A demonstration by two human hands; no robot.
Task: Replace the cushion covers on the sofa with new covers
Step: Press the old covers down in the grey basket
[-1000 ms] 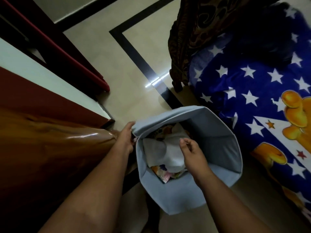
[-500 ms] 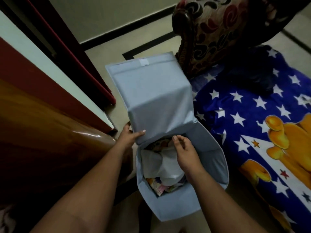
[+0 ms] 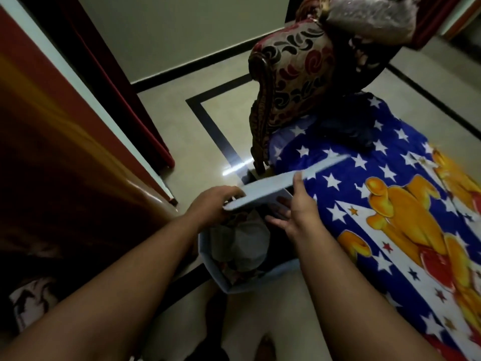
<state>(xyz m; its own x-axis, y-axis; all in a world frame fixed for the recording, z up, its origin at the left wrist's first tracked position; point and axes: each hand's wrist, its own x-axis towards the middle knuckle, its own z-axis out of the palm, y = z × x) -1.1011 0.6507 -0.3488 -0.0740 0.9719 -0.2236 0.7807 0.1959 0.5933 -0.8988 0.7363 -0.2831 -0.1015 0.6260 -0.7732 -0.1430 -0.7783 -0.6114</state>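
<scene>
A pale blue cloth bin [image 3: 260,280] is seen on the floor [image 3: 182,131], between a shiny brown wooden piece [image 3: 65,178] and a blue star blanket [image 3: 390,204]. The bin's flat lid [image 3: 276,187] is held up over the opening, tilted, with its far end reaching over the blanket.

The near left corner of the lid is gripped by the left hand [image 3: 212,205], with the fingers curled around its edge. The right hand [image 3: 296,212] is placed at the lid's right side: the thumb is laid up against the edge, and the other fingers are spread out under the lid, quite straight. How tightly the lid is pinched by this hand cannot be told.

Inside the bin, folded cloth [image 3: 239,243] in white and grey is seen, with some bits of colour at the bottom. It cannot be told if these are the cushion covers.

A patterned sofa arm [image 3: 294,82] is seen behind the blanket.
</scene>
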